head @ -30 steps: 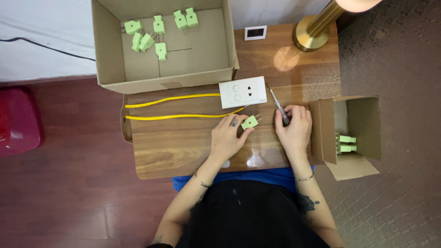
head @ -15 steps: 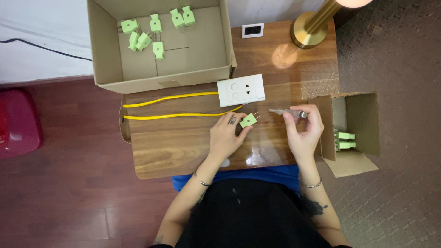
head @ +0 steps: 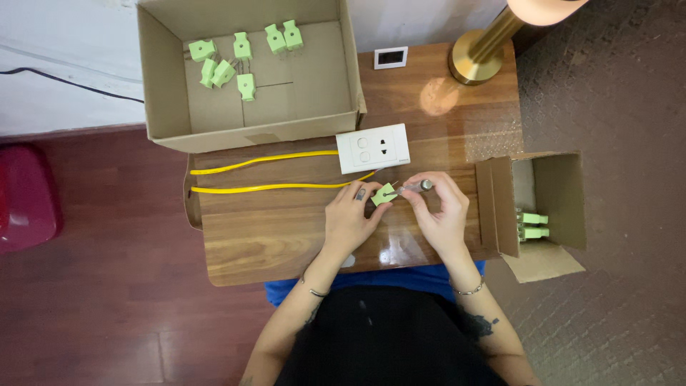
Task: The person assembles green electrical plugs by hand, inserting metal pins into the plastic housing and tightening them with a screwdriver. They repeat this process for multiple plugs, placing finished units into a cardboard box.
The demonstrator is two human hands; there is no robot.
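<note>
Head view, left hand: my left hand (head: 351,218) pinches the small green plug (head: 384,194) between its fingertips, just above the desk (head: 271,236), near the middle and toward the far edge.
Head view, right hand: my right hand (head: 441,211) is closed around a slim screwdriver (head: 416,187), its tip pointing left at the plug and seemingly touching it.
Head view, surroundings: the white socket plate (head: 374,148) lies just beyond the plug, with two yellow wires (head: 264,175) running left from it toward the desk's left edge.
Head view, boxes: the large cardboard box (head: 321,121) at the far-left corner holds loose green plugs; the small box (head: 557,193) off the right edge holds a few more.
Doing it well: I judge the plug needs a firm, steady pinch, with the screwdriver held in line with the screw and pressed gently so the tip does not slip off toward my fingers.
Unclear: the screw itself is too small to see.
</note>
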